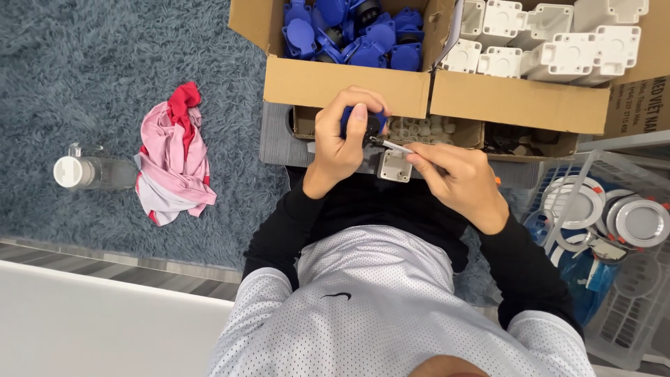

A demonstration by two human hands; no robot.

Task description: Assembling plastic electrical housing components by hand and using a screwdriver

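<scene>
My left hand [342, 139] is closed around a blue plastic socket part [375, 124] with a dark centre, held just above my lap. My right hand [457, 178] grips a thin screwdriver [392, 146], its metal tip pointing left into the blue part. A small white plastic box [395, 167] sits just below the tool, between both hands. An orange bit of the tool handle shows at the far side of my right hand.
A cardboard box [345, 82] ahead holds several blue socket parts [363, 31]; its right half holds white plastic housings [551, 38]. A small tray of screws [422, 129] lies under it. A clear bin [614, 230] with round lamps stands right. Pink cloth [173, 157] and a bottle [87, 172] lie on the grey rug.
</scene>
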